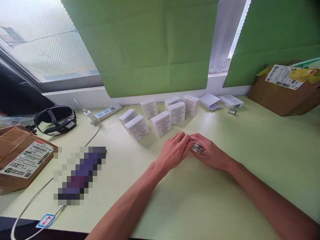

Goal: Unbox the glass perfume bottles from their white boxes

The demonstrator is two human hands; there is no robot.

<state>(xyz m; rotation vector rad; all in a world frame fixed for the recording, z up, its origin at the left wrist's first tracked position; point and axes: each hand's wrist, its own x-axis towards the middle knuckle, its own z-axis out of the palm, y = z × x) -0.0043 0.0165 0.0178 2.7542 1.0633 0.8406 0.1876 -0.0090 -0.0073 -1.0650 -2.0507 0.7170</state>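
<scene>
Over the middle of the table, my right hand (214,154) is wrapped round a shiny silver item (198,148), which looks like crinkled foil; its exact kind is unclear. My left hand (175,149) meets it from the left, fingers bent and pressed together at the item's far end, so part of it is hidden. Beyond the hands stand several small white printed boxes, the nearest box (162,124) just past my left hand. Farther right are a white box with a raised flap (210,101), a white box lying flat (231,101) and a small silver piece (232,112).
A brown carton (285,90) stands at the back right, another carton (25,156) at the left edge. Also on the left are a black head strap (55,121), a power strip (106,113), a white cable (32,200) and a pixelated dark device (81,175). Green blinds (155,46) hang behind.
</scene>
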